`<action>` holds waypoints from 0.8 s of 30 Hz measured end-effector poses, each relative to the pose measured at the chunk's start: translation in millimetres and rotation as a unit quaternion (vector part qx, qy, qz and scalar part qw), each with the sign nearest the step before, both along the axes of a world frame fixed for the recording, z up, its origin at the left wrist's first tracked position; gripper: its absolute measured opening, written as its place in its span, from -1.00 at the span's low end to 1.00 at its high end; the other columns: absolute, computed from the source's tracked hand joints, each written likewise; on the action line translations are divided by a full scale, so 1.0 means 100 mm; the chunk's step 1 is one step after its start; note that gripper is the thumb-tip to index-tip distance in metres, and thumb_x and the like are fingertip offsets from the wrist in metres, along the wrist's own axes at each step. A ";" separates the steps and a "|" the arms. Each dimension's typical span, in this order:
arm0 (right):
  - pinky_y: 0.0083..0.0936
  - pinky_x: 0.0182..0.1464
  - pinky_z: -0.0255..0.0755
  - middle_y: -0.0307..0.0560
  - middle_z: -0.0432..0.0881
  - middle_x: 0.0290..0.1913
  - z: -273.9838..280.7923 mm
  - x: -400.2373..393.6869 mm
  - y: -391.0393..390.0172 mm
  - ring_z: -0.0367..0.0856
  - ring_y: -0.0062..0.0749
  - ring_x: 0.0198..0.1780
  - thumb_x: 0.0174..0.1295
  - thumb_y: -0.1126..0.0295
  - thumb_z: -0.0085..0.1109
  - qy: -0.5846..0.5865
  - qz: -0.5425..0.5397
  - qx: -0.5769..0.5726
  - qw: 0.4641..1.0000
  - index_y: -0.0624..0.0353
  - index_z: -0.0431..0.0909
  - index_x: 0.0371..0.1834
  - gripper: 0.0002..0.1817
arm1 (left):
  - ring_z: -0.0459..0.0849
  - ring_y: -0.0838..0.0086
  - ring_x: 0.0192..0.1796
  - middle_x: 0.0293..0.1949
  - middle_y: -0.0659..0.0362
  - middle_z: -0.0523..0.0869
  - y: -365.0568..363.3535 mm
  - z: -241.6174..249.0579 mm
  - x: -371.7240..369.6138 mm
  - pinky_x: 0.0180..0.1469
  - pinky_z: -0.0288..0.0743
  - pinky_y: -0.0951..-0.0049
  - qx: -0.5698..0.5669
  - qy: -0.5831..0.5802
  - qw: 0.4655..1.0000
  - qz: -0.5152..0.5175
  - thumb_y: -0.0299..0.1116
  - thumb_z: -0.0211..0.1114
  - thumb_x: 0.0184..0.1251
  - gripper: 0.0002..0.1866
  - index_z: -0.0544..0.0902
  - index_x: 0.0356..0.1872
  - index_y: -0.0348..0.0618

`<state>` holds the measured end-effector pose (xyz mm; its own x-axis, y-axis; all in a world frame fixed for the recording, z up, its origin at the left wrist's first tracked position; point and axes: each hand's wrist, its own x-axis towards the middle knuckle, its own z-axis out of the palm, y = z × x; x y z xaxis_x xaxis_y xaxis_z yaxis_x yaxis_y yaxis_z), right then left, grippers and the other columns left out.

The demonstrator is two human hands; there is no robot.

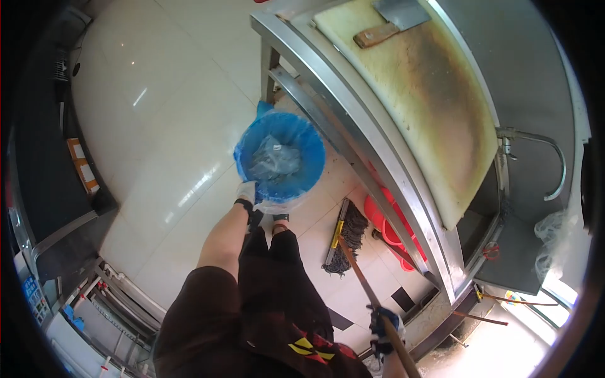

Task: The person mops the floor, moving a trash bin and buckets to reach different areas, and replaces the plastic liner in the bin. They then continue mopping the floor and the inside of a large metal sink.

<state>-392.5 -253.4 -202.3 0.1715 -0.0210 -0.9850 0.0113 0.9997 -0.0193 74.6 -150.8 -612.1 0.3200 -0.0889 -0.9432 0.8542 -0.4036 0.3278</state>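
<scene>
My left hand [247, 191], in a pale glove, is closed on the near-left rim of a blue trash bin [312, 148]. Inside the bin lies crumpled clear plastic [276, 159], and a clear bag edge hangs over the near rim. My right hand [386, 329], in a dark and white glove, is wrapped round the wooden handle of a mop [363, 275]. The mop's dark strands and yellow head rest on the tiled floor, right of my feet. Part of my left fingers is hidden at the rim.
A steel-framed sink table [353, 120] on the right bears a stained cutting board [409, 82] with a cleaver [394, 22]. A faucet [535, 142] stands behind it. Red basins [391, 220] sit underneath. Dark equipment [38, 157] lines the left, with pipes [129, 296] below.
</scene>
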 end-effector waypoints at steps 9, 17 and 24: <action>-0.58 -0.81 0.11 -0.34 0.26 -0.76 -0.19 1.33 -0.22 0.22 -0.56 -0.83 0.21 0.23 0.00 0.025 0.262 -0.115 0.958 0.06 0.34 -0.59 -0.74 | 0.57 0.27 -0.62 -0.53 0.05 0.62 2.72 1.27 0.51 -0.62 0.50 0.32 0.044 0.029 0.996 0.074 -0.09 0.08 0.20 -0.72 0.59 -0.30 -0.04; -0.59 -0.74 0.19 -0.31 0.38 -0.70 0.02 2.59 -0.08 0.33 -0.52 -0.76 0.23 0.15 0.03 -0.109 0.368 -0.089 0.919 0.00 0.41 -0.50 -0.77 | 0.59 0.20 -0.58 -0.52 0.03 0.61 4.74 1.90 0.72 -0.58 0.52 0.28 0.095 -0.007 0.971 0.217 -0.12 0.03 0.27 -0.72 0.56 -0.17 -0.02; -0.46 -0.46 0.52 -0.10 0.52 -0.56 0.30 3.27 0.69 0.52 -0.37 -0.58 0.09 0.43 0.22 -0.095 0.370 -0.183 0.906 0.25 0.50 -0.45 -0.87 | 0.57 0.32 -0.61 -0.48 0.10 0.65 5.53 1.98 0.55 -0.66 0.41 0.40 -0.035 -0.059 0.946 0.317 -0.05 0.09 0.25 -0.66 0.61 -0.21 -0.09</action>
<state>-65.4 -184.2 -172.3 0.4377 -0.1502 -0.8865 -0.6208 0.6627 -0.4188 129.4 402.0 -414.4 0.4327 0.0948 -0.8966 0.8728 0.2050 0.4429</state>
